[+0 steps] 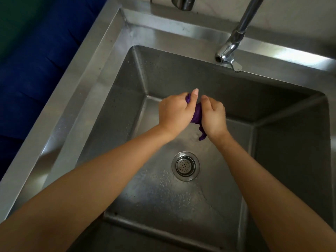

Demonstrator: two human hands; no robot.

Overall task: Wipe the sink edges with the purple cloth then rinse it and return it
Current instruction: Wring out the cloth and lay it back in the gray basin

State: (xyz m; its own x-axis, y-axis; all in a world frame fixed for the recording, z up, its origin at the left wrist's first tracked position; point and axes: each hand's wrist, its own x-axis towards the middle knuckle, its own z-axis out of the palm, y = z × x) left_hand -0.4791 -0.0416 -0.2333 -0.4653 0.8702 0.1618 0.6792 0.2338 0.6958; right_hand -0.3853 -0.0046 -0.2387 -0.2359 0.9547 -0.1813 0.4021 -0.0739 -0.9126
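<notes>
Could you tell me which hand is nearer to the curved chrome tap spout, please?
The right hand. Gripping the twisted purple cloth, it is in front of the curved chrome tap spout; the left hand, on the cloth's other end, sits further to the left.

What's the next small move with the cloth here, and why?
Likely twist it harder over the sink to wring it out: left hand and right hand both grip the purple cloth bunched into a rope, a tail hangs free, no water leaves the tap.

Two hands (174, 113) (213, 118); one purple cloth (197, 114); one sink (76, 99); one tap (234, 42); one strainer (185, 166).
</notes>
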